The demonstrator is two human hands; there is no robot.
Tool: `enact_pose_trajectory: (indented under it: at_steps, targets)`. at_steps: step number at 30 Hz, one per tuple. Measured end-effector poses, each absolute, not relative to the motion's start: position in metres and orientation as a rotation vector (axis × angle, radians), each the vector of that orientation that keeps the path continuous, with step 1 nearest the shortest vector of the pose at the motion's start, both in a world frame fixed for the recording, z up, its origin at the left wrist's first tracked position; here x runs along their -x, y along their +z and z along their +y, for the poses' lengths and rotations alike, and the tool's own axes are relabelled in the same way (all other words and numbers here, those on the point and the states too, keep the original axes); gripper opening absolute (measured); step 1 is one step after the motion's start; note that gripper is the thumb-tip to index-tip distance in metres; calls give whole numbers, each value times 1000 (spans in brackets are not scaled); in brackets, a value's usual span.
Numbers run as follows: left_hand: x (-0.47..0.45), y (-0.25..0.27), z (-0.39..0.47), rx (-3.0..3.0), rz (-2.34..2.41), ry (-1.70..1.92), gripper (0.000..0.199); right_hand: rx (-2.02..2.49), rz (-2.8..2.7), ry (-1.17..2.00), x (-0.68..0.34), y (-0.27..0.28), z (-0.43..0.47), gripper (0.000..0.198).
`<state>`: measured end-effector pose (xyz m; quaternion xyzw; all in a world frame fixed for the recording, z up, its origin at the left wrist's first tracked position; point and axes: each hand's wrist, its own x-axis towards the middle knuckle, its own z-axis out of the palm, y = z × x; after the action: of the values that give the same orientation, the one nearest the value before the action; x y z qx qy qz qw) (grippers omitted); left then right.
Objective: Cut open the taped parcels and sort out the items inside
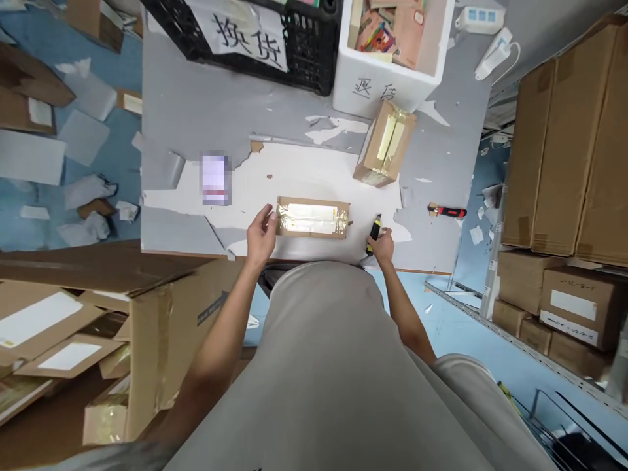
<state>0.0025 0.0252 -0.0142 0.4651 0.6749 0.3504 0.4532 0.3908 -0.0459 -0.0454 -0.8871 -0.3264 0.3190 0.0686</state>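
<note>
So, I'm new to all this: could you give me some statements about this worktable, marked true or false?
1. The right hand holds a black-and-yellow cutter. True.
2. The left hand is wrapped around a red-and-black tool. False: the left hand is at the left end of the taped box, and the red-and-black tool lies on the table's right side.
3. A white foam box stands beside a black crate. True.
4. The white foam box is shut under a lid. False: its top is open, showing items inside.
</note>
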Motion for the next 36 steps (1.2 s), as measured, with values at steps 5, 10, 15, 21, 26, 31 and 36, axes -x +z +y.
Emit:
enact_pose_trajectory:
  at_steps: [5, 10, 15, 21, 26, 31, 36]
  targets:
    - [-21, -6, 8, -1184, 1533, 906, 90, 2311, -1140, 1052, -395, -16, -31, 64]
    - [-22, -5, 4, -1362, 1443, 834, 50, 1921, -1374, 1203, -382, 35, -12, 51]
    - [-20, -23, 4, -1368, 1396, 803, 43, 1869, -2184, 1014, -339, 99, 19, 53]
    - [-23, -34, 4, -1351, 1365, 855, 48, 1854, -3099, 795, -258, 137, 52, 57]
    - [-29, -43, 0, -1333, 1350, 922, 52, 1763, -3325, 686, -226, 134, 65, 56]
    - [-34, -52, -1, -1298, 1355, 926, 48, 1767, -3405, 640, -219, 135, 68, 52]
    - [-35, -55, -1, -1281, 1363, 930, 45, 1776, -3434, 628, -208, 139, 66, 55]
